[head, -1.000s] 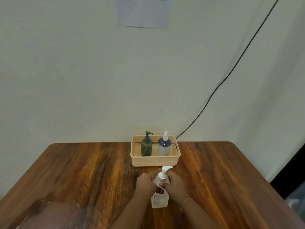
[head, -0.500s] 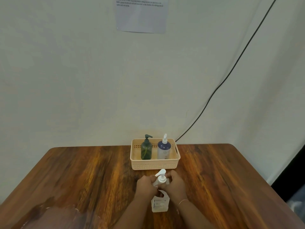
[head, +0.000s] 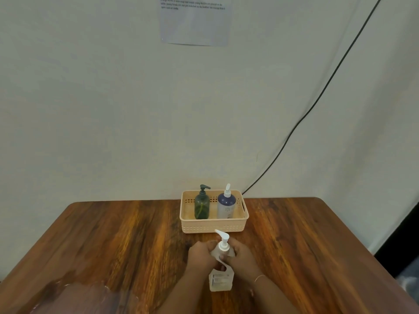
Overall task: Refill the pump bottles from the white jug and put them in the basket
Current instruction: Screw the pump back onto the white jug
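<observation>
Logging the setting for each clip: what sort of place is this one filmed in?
Probably a plain room set up for recording, not a lived-in home. A bare wooden table stands against an empty pale wall, a printed instruction sheet is stuck up, and a loose black cable runs down the wall.

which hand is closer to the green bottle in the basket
Left, narrowly. The left hand grips the clear pump bottle almost straight in front of the green bottle; the right hand holds the same bottle's other side, further right.
</observation>
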